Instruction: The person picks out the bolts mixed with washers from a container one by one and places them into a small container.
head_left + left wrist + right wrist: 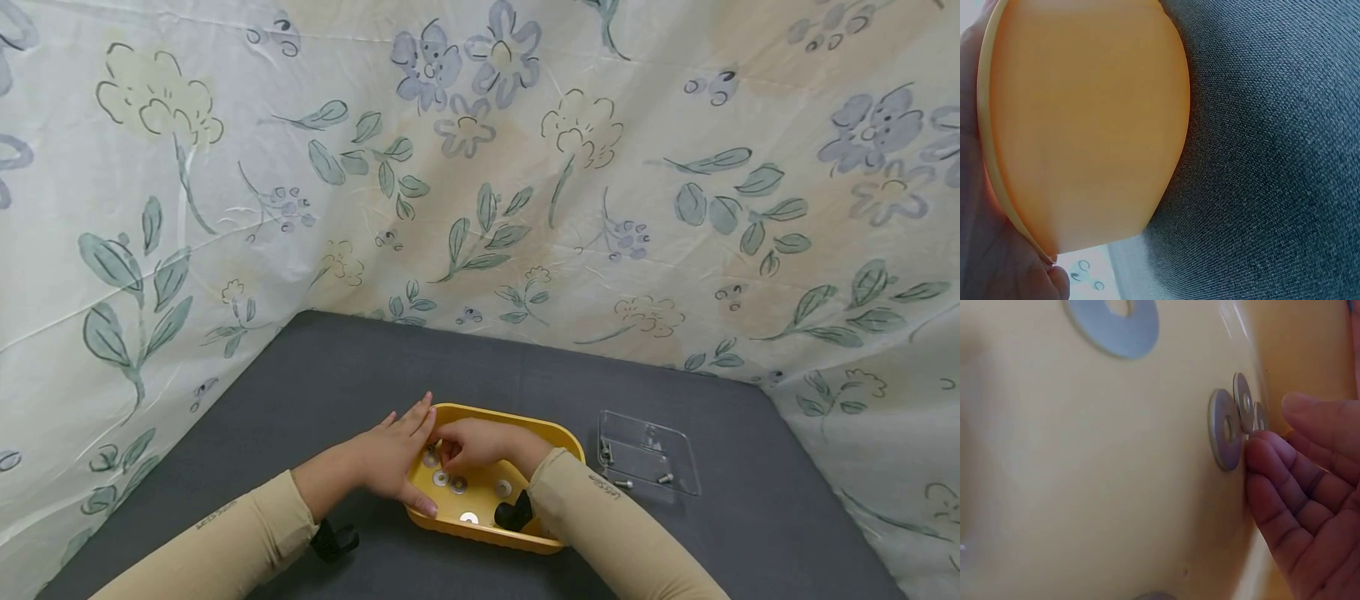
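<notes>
A yellow plastic bin (pixel 517 414) holds several flat metal washers (pixel 503 487) scattered over its floor. My left hand (pixel 390 460) spans the bin's left end, its fingers spread along the rim and its thumb over the near side. The left wrist view shows that end wall (pixel 1088 125) from outside. Inside the bin, my right hand (pixel 480 442) reaches toward the left end. In the right wrist view its fingertips (pixel 1263 453) are right by a cluster of washers (pixel 1225 430), with the thumb apart from the fingers and nothing visible between them.
Right of the bin lies a clear plastic tray (pixel 686 467) with small metal screws (pixel 664 478) in and beside it. Dark grey cloth (pixel 360 354) covers the surface, and a flowered curtain (pixel 480 167) surrounds it. Black wrist-camera mounts hang below both wrists.
</notes>
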